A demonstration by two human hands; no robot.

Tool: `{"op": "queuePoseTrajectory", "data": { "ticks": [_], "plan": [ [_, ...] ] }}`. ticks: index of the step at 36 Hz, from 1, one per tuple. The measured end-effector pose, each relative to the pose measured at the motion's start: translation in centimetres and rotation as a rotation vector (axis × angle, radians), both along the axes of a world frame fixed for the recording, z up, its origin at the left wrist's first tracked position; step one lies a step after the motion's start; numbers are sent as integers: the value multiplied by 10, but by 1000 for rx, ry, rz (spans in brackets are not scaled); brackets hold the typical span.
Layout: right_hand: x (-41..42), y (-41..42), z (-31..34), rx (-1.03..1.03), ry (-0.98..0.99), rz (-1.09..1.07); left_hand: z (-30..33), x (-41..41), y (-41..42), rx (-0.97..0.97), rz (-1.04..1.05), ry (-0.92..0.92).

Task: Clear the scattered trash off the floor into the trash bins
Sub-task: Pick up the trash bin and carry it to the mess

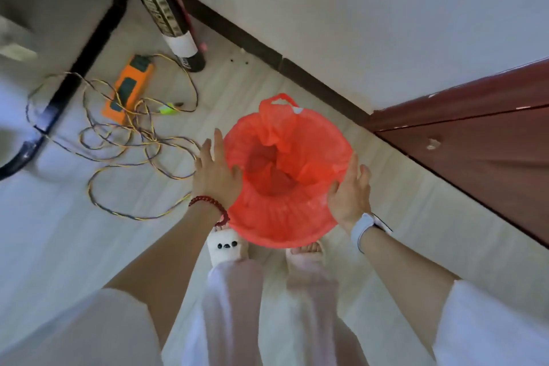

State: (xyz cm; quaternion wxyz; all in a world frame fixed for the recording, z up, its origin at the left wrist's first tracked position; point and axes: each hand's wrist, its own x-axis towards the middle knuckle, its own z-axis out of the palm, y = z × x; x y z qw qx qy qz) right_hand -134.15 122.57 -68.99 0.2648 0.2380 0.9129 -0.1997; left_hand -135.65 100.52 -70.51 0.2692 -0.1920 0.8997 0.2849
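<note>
Your two hands are on the red bin.

Your left hand [215,171] and right hand [350,193] press flat on each side of the trash bin [285,175], fingers straight and released, likely to steady or lift it. The bin sits between your fingers, on the pale floor [74,246]. Left of your fingers lie tangled wires [142,140] and an orange box [130,88]. Beyond your fingers is the wall [356,9].

orange power strip [129,88], tangled cord [139,140]

text: none legible | black tube [166,13]: pale lettering, too blurred to read
</note>
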Motion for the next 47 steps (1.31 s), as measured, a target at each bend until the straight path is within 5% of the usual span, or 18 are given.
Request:
{"op": "queuePoseTrajectory", "data": {
  "ticks": [10, 26, 35, 47],
  "plan": [
    [8, 11, 21, -58, 49, 5, 33, 41, 10, -108, 274, 183],
    [56, -123, 252, -247, 124, 742, 264, 262, -66, -243, 1014, 234],
    [173, -240, 320, -312, 62, 1098, 324, 431, -115, -245, 1344, 221],
    [390, -393, 369, -406, -57, 1285, 380, 674, -201, -216, 1645, 180]
  ]
}}
